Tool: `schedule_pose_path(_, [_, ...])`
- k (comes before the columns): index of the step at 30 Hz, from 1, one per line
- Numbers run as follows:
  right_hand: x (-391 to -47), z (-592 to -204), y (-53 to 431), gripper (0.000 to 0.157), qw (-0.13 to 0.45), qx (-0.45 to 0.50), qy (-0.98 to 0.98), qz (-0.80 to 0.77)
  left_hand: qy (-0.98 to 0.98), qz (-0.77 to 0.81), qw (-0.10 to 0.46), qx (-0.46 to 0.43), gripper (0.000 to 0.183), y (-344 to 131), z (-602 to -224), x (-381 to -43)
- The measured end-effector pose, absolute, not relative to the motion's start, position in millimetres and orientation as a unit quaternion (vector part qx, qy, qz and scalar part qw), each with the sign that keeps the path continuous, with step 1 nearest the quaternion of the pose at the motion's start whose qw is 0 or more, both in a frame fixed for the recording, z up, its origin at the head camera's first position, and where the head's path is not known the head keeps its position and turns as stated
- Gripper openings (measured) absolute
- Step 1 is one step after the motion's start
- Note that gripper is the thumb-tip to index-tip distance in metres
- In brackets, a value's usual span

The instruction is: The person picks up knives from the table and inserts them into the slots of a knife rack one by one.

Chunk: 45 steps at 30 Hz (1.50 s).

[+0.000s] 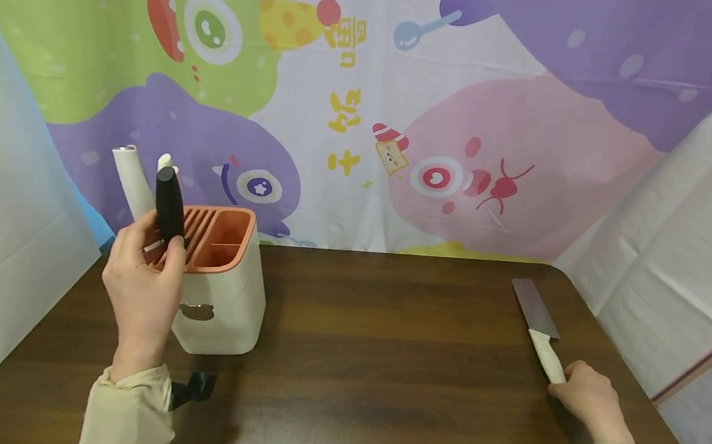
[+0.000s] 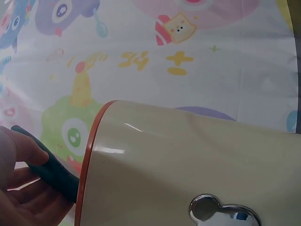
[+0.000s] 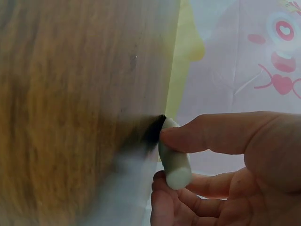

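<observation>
My left hand [image 1: 149,282] grips the black handle of a knife [image 1: 170,206] that stands in the slotted side of a cream knife block [image 1: 223,316] with an orange top. The knife's blade is hidden. In the left wrist view, thumb and fingers close round this dark handle [image 2: 54,176] beside the block's orange rim. At the right of the table, my right hand [image 1: 590,397] pinches the end of the white handle of a cleaver [image 1: 536,309], its blade pointing away from me. The right wrist view shows the handle [image 3: 176,162] between thumb and fingers.
A larger white handle [image 1: 133,180] and another white handle tip [image 1: 165,161] rise from the block behind the black one. Two open orange compartments [image 1: 248,231] lie on the block's right side. A printed curtain [image 1: 357,208] hangs behind the brown table [image 1: 382,363].
</observation>
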State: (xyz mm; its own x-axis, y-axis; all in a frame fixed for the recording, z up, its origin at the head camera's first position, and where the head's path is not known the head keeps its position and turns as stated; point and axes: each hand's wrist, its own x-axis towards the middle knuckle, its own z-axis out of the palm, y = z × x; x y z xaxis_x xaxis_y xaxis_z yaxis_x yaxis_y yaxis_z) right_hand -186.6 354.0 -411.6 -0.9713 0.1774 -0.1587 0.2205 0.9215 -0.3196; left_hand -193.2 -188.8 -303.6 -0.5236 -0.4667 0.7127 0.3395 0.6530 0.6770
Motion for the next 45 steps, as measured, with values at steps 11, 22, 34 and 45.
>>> schedule_pose_path(11, [-187, -411, 352, 0.057, 0.076, 0.112, 0.972, -0.193, -0.773, -0.406, 0.484, 0.052, 0.034, -186, -302, -194])
schedule_pose_path(22, [-187, -407, 350, 0.065, 0.048, 0.118, 0.971, -0.205, -0.780, -0.402, 0.477, 0.057, 0.034, -187, -302, -197])
schedule_pose_path(34, [-182, -405, 345, 0.055, -0.055, 0.145, 0.967, -0.202, -0.777, -0.408, 0.476, 0.062, 0.035, -187, -304, -197])
schedule_pose_path(45, [-181, -404, 339, 0.047, -0.193, 0.193, 0.929, -0.248, -0.769, -0.412, 0.484, 0.065, 0.035, -185, -305, -197])
